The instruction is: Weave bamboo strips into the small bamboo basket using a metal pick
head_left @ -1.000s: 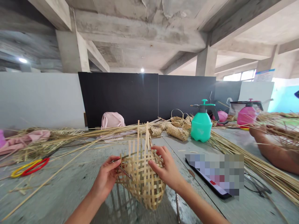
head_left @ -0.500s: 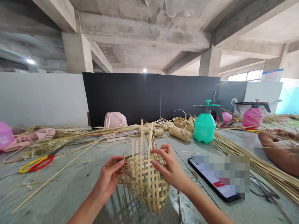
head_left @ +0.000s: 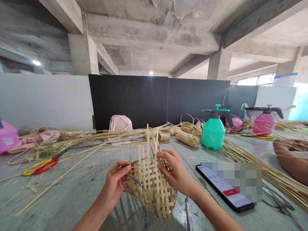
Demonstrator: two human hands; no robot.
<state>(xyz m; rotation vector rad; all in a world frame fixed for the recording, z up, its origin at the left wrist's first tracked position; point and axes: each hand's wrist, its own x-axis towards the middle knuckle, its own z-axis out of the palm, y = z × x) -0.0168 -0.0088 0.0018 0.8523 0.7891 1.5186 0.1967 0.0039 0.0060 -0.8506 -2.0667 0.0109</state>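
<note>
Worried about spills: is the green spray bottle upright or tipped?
Upright: the green spray bottle stands on the table, pump knob topmost.

- Head view: looks from the person's head, forward and down over the grey table (head_left: 81,184).
- Nearest it, the left hand (head_left: 116,179) and right hand (head_left: 175,170) sit low in the middle.
- Farther off, it squarely faces a black partition (head_left: 130,99), ceiling (head_left: 154,35) filling the top.

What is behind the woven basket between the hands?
Beyond the woven basket, small woven pieces and long loose strips lie on the grey table, before a black partition. Whatever lies directly behind its weave and the right hand is covered.
</note>
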